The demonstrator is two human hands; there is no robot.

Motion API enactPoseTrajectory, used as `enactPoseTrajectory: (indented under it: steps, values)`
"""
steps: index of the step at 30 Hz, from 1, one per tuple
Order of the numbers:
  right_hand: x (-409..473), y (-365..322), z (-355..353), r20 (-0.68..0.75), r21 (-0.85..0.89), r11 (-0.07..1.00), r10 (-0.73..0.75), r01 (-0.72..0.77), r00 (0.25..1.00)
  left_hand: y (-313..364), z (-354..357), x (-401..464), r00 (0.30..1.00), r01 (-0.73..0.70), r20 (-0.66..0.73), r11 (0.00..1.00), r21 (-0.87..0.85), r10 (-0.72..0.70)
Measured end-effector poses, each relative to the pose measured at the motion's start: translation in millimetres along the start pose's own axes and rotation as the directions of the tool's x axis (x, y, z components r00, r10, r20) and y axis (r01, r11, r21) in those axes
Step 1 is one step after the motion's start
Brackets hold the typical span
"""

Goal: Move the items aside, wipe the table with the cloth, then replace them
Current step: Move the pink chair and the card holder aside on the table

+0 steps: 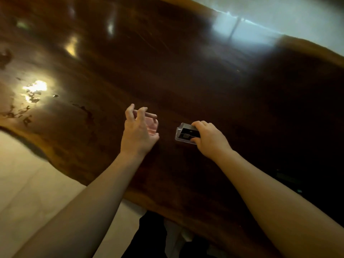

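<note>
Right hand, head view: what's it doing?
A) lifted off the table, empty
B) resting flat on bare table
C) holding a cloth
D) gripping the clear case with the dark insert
D: the right hand has its fingers closed over the clear case on the dark wooden table, while the left hand is spread open at the pink translucent item; no cloth is in view.
</note>
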State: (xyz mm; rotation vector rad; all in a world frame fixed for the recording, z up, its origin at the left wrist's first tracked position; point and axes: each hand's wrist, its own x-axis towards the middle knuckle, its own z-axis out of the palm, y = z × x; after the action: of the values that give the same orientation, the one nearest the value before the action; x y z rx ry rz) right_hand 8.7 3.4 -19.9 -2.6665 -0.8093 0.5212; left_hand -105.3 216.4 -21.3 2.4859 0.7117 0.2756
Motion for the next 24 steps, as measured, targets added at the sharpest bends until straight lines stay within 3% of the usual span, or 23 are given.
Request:
enactPoseTrajectory:
  steps: [13,24]
  values:
    - [55.9,-126.8,61.8,0.133,-0.012,0.982,-0.184,0.188,0.974,-112.3,-62.3,1.0,0.971,0.182,-0.168,0.98,0.077,-0.168]
    - [67.7,-148.5,99.1,0.15,-0.029,0.973,-0.221,0.228,0.964,-142.8,-57.3,-7.8,0.965,0.209,-0.173,0.977,0.044,-0.199]
